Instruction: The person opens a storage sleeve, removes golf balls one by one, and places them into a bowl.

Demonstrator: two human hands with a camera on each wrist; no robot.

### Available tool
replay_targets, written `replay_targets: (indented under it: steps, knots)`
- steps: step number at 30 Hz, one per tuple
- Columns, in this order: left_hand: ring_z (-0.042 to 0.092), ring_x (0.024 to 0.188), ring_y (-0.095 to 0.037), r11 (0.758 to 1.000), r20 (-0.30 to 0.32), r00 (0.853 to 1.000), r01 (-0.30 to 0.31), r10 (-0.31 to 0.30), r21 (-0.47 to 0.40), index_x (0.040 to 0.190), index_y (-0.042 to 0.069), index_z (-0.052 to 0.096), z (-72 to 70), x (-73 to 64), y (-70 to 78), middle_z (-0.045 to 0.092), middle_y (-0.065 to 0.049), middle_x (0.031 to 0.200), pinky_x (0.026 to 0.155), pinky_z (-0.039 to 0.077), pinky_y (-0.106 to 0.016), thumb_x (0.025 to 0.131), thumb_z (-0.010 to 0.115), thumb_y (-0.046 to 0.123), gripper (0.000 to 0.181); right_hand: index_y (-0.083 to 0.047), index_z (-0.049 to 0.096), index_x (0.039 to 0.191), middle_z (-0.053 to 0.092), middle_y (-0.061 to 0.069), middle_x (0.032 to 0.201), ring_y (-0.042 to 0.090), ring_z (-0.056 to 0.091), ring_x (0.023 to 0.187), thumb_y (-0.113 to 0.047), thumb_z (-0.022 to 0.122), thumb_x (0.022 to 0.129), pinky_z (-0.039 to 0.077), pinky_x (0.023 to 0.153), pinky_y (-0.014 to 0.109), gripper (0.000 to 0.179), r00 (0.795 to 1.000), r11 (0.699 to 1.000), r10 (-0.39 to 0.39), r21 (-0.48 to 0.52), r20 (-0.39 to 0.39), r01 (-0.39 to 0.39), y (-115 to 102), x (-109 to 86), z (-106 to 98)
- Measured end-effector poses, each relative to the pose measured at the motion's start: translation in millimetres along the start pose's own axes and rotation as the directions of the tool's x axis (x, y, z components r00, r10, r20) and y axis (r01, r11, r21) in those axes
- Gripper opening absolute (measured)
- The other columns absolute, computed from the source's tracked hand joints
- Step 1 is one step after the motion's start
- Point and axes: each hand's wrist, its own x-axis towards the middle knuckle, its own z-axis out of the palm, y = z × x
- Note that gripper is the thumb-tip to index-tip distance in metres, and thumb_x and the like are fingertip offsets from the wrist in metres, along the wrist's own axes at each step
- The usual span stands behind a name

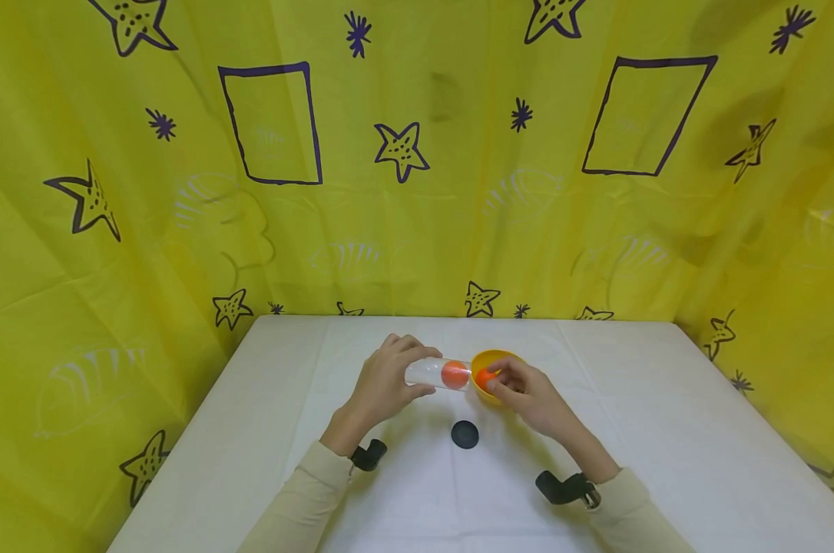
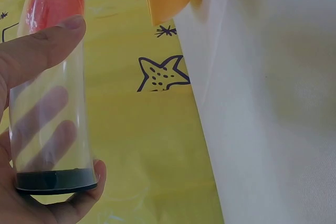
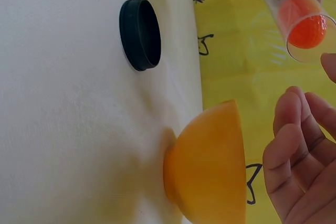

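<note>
My left hand (image 1: 391, 376) grips a clear plastic tube (image 2: 50, 119), tilted over on its side with its uncapped mouth toward my right hand. Inside the tube, near that mouth, sits an orange ball (image 3: 307, 27); a dark cap (image 2: 56, 180) closes the other end. My right hand (image 1: 536, 395) is over the yellow bowl (image 3: 210, 166), fingers loosely bent and thumb apart, with nothing between them in the right wrist view. Another orange ball (image 1: 484, 378) shows in the bowl, right beside those fingertips in the head view.
A loose dark round lid (image 1: 464, 435) lies on the white table (image 1: 417, 499), nearer to me than the bowl. Behind the table and along its sides hangs a yellow curtain (image 1: 445, 215) printed with stars and fish.
</note>
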Motion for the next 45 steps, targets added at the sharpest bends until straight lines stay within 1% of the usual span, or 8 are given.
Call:
replay_targets:
  steps: [5, 11, 18, 27, 30, 34, 39, 45]
  knots:
    - [0.055, 0.099, -0.017, 1.0, 0.001, 1.0, -0.017, 0.017, 0.014, 0.118, 0.025, 0.075, 0.7, -0.5, -0.5, 0.07, 0.001, 0.111, 0.079, 0.05, -0.031, 0.074, 0.093, 0.024, 0.047, -0.003, 0.06, 0.124, 0.065, 0.013, 0.099, 0.026, 0.06, 0.082, -0.025, 0.069, 0.099, 0.052, 0.068, 0.024, 0.035, 0.999, 0.999, -0.019, 0.04, 0.051, 0.017, 0, -1.0, 5]
    - [0.055, 0.1, -0.017, 0.999, 0.003, 1.0, -0.024, 0.024, 0.036, 0.117, 0.025, 0.075, 1.6, -0.8, -1.2, 0.07, 0.002, 0.111, 0.079, 0.05, -0.031, 0.074, 0.093, 0.026, 0.047, -0.004, 0.058, 0.128, 0.066, 0.014, 0.1, 0.026, 0.063, 0.079, -0.026, 0.068, 0.099, 0.057, 0.069, 0.031, 0.038, 0.996, 0.997, -0.039, 0.065, 0.084, 0.034, 3, -0.3, 10]
    - [0.054, 0.098, -0.017, 0.999, 0.002, 0.999, -0.036, 0.036, 0.04, 0.117, 0.025, 0.075, 2.6, -0.3, -2.5, 0.07, 0.002, 0.111, 0.078, 0.05, -0.03, 0.074, 0.093, 0.024, 0.047, -0.002, 0.055, 0.132, 0.068, 0.023, 0.112, 0.029, 0.065, 0.087, -0.026, 0.068, 0.1, 0.059, 0.076, 0.035, 0.042, 0.993, 0.995, -0.038, 0.097, 0.108, 0.027, 2, -1.9, 12]
    - [0.055, 0.098, -0.017, 0.998, 0.001, 0.999, -0.037, 0.037, 0.048, 0.117, 0.024, 0.075, 2.3, -0.7, -2.9, 0.07, 0.003, 0.11, 0.078, 0.05, -0.03, 0.074, 0.093, 0.025, 0.046, -0.003, 0.055, 0.136, 0.068, 0.023, 0.113, 0.024, 0.063, 0.086, -0.03, 0.069, 0.099, 0.059, 0.075, 0.035, 0.047, 0.994, 0.996, -0.013, 0.089, 0.105, 0.004, 1, -1.5, 12]
    - [0.054, 0.099, -0.016, 0.998, -0.005, 0.999, -0.031, 0.032, 0.054, 0.117, 0.024, 0.075, 1.8, -1.2, -2.8, 0.07, 0.003, 0.111, 0.079, 0.05, -0.03, 0.074, 0.093, 0.025, 0.046, -0.001, 0.053, 0.137, 0.069, 0.02, 0.114, 0.026, 0.064, 0.088, -0.029, 0.069, 0.099, 0.059, 0.075, 0.036, 0.049, 0.994, 0.996, -0.017, 0.094, 0.109, 0.007, 1, -1.2, 11]
    - [0.054, 0.098, -0.017, 0.999, -0.01, 1.0, -0.019, 0.02, 0.029, 0.117, 0.024, 0.075, 1.2, -1.1, -2.9, 0.07, 0.001, 0.111, 0.079, 0.05, -0.031, 0.075, 0.093, 0.023, 0.046, -0.002, 0.053, 0.136, 0.068, 0.017, 0.116, 0.029, 0.066, 0.091, -0.029, 0.07, 0.098, 0.06, 0.075, 0.037, 0.05, 0.994, 0.995, -0.01, 0.096, 0.105, 0.0, 1, -0.5, 11]
    - [0.055, 0.098, -0.017, 1.0, -0.022, 1.0, -0.015, 0.015, 0.004, 0.118, 0.024, 0.075, 1.6, -0.4, -5.2, 0.07, 0.001, 0.11, 0.079, 0.051, -0.032, 0.074, 0.093, 0.022, 0.048, -0.005, 0.056, 0.134, 0.068, 0.015, 0.118, 0.021, 0.065, 0.093, -0.031, 0.072, 0.097, 0.058, 0.075, 0.028, 0.048, 0.998, 0.998, 0.0, 0.058, 0.067, -0.003, 4, -0.7, 9]
    - [0.055, 0.099, -0.018, 1.0, -0.025, 1.0, -0.008, 0.008, 0.005, 0.119, 0.024, 0.074, 1.7, 0.1, -7.1, 0.07, 0.001, 0.111, 0.08, 0.052, -0.032, 0.074, 0.093, 0.022, 0.049, -0.004, 0.057, 0.133, 0.067, 0.014, 0.113, 0.021, 0.062, 0.089, -0.029, 0.072, 0.096, 0.055, 0.074, 0.023, 0.047, 0.999, 0.999, -0.023, 0.038, 0.033, 0.021, 4, -1.1, 5]
